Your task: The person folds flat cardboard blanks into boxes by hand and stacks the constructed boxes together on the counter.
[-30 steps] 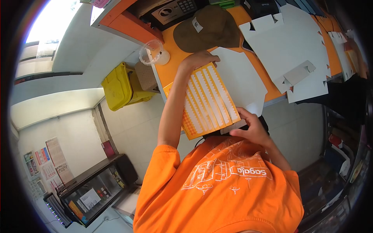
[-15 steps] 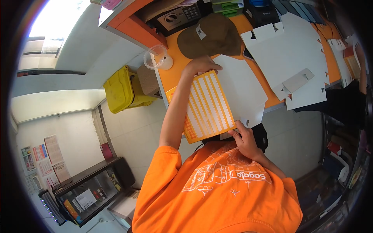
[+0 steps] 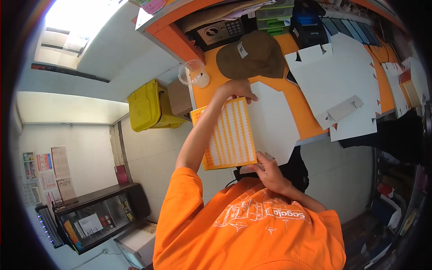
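Note:
A yellow-orange printed cardboard panel (image 3: 231,135) with white wavy-edged stripes is held in front of my orange shirt. My left hand (image 3: 236,91) reaches over it and grips its top edge near the upper right corner, fingers partly hidden behind. At the lower right corner my right hand (image 3: 270,173) pinches the edge, the thumb at the near side. Right beside the panel lies a white cardboard sheet (image 3: 272,121) with angled corners, reaching past the table's edge. Whether the sheet and the panel are one piece I cannot tell.
On the orange table (image 3: 310,128) are a brown cap (image 3: 252,54), a clear plastic cup (image 3: 195,74), and large white die-cut cardboard (image 3: 335,81). A safe (image 3: 220,33) stands behind. A yellow bin (image 3: 146,105) is at the left. At the far right is another person's dark sleeve (image 3: 378,135).
The panel and both hands have shifted slightly left and down in view, and the panel stands more upright. The camera view has also shifted. Both hands keep their grip.

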The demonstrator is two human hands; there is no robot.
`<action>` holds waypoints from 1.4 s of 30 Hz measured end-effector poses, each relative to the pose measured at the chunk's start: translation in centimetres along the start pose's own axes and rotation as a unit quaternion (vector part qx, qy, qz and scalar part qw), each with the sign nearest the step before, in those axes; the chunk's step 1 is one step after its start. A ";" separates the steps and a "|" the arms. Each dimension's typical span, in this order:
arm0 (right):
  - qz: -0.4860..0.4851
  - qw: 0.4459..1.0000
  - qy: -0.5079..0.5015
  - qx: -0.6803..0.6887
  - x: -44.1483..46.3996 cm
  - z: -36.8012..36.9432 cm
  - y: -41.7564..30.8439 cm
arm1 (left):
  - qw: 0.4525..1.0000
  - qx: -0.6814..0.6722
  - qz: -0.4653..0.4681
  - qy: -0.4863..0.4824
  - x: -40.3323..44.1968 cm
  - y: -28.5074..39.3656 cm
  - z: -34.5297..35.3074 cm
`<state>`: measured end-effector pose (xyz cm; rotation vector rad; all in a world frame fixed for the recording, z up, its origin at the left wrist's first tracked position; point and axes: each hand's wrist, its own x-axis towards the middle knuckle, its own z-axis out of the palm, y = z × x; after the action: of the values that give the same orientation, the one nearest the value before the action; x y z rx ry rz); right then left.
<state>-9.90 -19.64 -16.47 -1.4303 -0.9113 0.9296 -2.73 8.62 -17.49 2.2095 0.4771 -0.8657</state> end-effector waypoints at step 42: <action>-0.112 0.706 0.456 -0.530 0.9 -20.7 -9.5 | 0.759 0.032 0.370 0.535 -10.6 11.8 -3.8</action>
<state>9.32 -26.29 -6.10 -2.3048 -0.7779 -0.7097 -2.07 2.47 -2.38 2.4488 0.0066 0.8852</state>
